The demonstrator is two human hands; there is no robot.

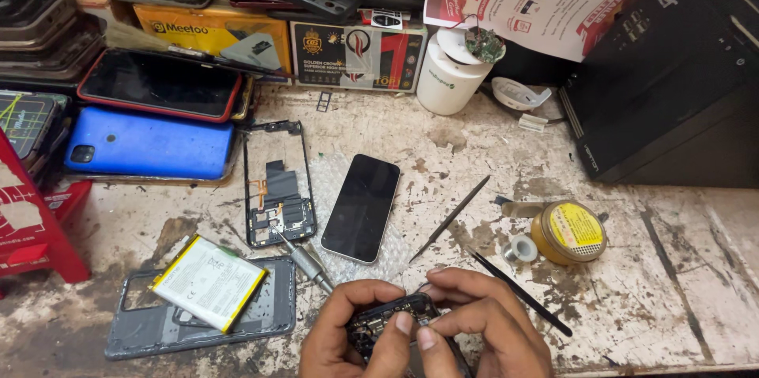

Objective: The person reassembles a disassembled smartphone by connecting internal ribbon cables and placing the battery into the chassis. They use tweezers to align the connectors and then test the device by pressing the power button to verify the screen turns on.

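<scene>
Circuit board (393, 321), small and dark, is sitting right at the bottom edge of the view, pinched between both your hands just above the worktop (664, 283). Your left hand (348, 334) is curling around its left end, fingers clenched on the part, and your right hand (482, 323) is gripping it from the right, thumb and forefinger pressing on its top edge. Whether the part is touching the worktop I cannot tell; your fingers are hiding its underside.

Just above your left hand a screwdriver (304, 259) is lying tilted, its tip reaching into the open phone frame (277, 184). Beside that frame a black phone (361, 206) is lying screen up on bubble wrap (328, 180). To the left, a white-and-yellow battery (207, 281) is resting on a grey back cover (269, 316).

To the right of the black phone a thin metal pick (451, 218) is lying slanted, and a black tool (522, 293) is lying slanted just beside your right hand. Past them a round yellow tin (569, 232) is standing, with a small solder roll (522, 249) touching its left side.

Further back, a blue phone (150, 143) and a red-edged phone (162, 84) are lying at the left, a white cylinder (448, 77) is standing near the boxes, and a black case (672, 85) is filling the right corner.
</scene>
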